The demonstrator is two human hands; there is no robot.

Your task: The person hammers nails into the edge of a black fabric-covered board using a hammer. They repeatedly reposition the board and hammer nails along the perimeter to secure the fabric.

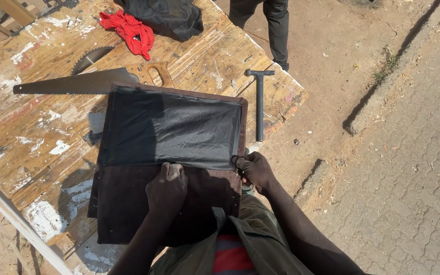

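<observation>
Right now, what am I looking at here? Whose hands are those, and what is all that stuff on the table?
There is just one picture, taken by a camera worn on a person's head, so you look down at that person's own two bare hands. No machine is here. The left hand presses on a flat brown panel at the edge of a black sheet spread over it. The right hand pinches that sheet's corner. The panel lies on a worn wooden table with old paint patches. Behind it lie a handsaw, a hammer, a red cloth and a black bag. Another person's legs stand beyond the table.
</observation>
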